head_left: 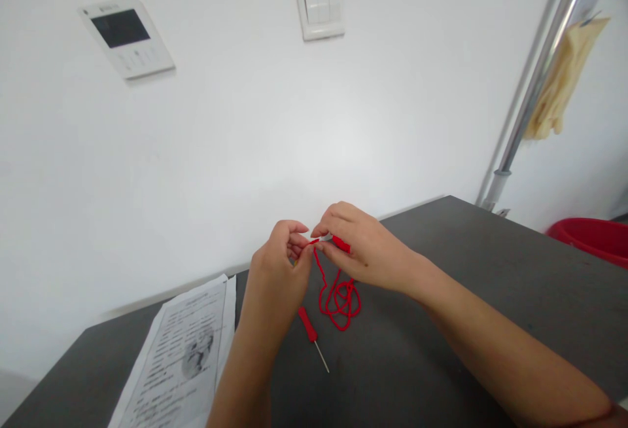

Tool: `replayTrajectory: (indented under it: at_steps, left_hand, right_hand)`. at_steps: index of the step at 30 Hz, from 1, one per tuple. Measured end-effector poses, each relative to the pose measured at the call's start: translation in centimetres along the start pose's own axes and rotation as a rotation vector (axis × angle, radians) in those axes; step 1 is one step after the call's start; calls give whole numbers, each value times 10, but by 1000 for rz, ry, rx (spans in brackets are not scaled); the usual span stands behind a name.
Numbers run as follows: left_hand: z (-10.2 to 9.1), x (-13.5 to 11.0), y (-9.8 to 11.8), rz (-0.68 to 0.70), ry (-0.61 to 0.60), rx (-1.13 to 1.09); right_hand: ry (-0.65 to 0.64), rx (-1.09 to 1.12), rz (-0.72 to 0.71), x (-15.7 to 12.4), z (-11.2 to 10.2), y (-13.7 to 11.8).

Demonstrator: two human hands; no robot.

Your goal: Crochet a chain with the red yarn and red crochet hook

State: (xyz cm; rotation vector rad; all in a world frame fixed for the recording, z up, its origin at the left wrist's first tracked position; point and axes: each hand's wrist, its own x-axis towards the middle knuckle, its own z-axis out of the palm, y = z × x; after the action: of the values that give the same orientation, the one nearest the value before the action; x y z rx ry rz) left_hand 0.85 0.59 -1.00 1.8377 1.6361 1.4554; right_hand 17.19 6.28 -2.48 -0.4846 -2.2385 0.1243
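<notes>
We held red yarn [348, 297] above the worktop [412, 349].
Our left hand [279, 259] pinched its strand; our right hand [362, 239] gripped a red item [341, 243]. Loose loops lay below.

Both forearms [471, 313] and the visible fingers [338, 225] are bare.

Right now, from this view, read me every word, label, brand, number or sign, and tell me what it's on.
Nothing is legible.
Printed sheet: lines of print, too blurred.
Wall intercom panel: marks above the screen and on the buttons, too small.
Light switch: no readable lettering.
Red-handled tool on the table: none visible.
</notes>
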Motion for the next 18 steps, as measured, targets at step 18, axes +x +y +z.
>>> replayTrajectory:
  at_steps: [18]
  left_hand:
    - [-1,1,-4,-123,-104,-264]
  right_hand:
    - [211,655,321,3,18,-1]
